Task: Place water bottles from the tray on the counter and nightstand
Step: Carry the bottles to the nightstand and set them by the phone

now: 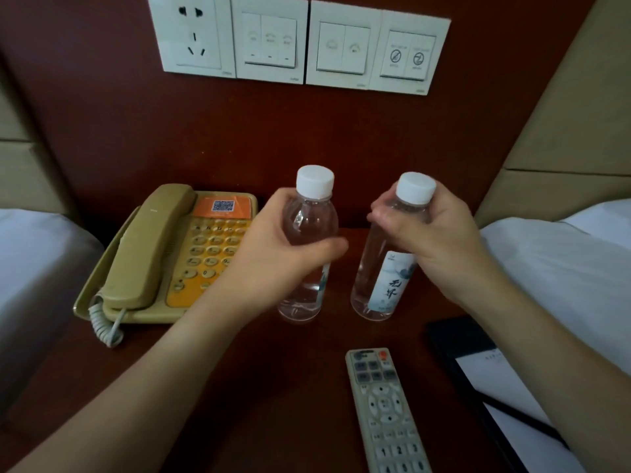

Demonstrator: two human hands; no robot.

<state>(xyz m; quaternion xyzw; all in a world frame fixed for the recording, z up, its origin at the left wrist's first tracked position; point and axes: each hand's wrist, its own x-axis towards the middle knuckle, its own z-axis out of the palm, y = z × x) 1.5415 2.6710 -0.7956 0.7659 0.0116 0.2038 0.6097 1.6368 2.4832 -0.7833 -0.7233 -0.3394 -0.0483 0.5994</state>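
Two clear water bottles with white caps stand upright, side by side, on the dark red-brown nightstand (pixel 273 387). My left hand (pixel 273 254) is wrapped around the middle of the left bottle (pixel 312 213). My right hand (pixel 440 247) grips the upper part of the right bottle (pixel 386 285), whose white label with dark characters faces me. The bottoms of both bottles appear to rest on the wood. No tray is in view.
A beige telephone (pixel 164 257) with an orange keypad sits left of the bottles. A grey remote control (pixel 386 411) lies in front, and a black folder with white paper (pixel 485 380) at the right. White beds flank the nightstand. Wall switches and a socket hang above.
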